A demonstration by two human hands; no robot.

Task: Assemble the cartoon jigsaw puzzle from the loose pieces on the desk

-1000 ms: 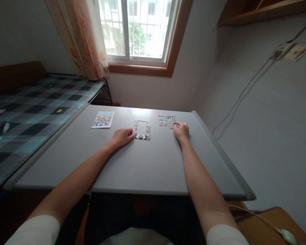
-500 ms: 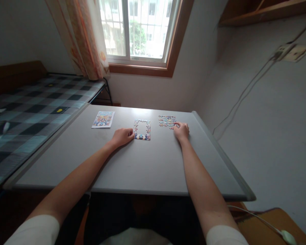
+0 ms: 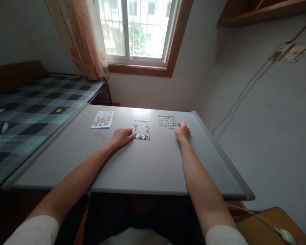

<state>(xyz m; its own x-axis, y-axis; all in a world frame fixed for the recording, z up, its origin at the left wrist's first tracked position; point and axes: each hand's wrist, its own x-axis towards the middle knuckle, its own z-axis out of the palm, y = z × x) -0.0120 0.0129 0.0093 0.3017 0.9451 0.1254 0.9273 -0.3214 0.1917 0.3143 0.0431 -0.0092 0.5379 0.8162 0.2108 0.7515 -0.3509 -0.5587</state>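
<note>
A jigsaw puzzle border [image 3: 142,137] lies in the middle of the table, a rectangle of joined pieces around a bare centre. My left hand [image 3: 122,136] rests at its left edge with curled fingers; I see nothing held in them. To the right, several loose puzzle pieces [image 3: 165,120] are laid out in rough rows. Just right of these, my right hand [image 3: 183,130] is low over the table with some fingers stretched out and apart, and no piece shows in it. A printed picture sheet [image 3: 102,119] lies flat at the back left.
The grey table [image 3: 140,166] has raised side rims. A bed with a checked cover [image 3: 73,97] stands along its left. Behind it are a window [image 3: 142,30] and a curtain [image 3: 88,41]. A cable [image 3: 241,97] hangs along the right wall from a socket [image 3: 293,52].
My right hand has shifted slightly right, away from the loose pieces, and its fingers have gone from a pinch to stretched out. My left hand stays by the puzzle border.
</note>
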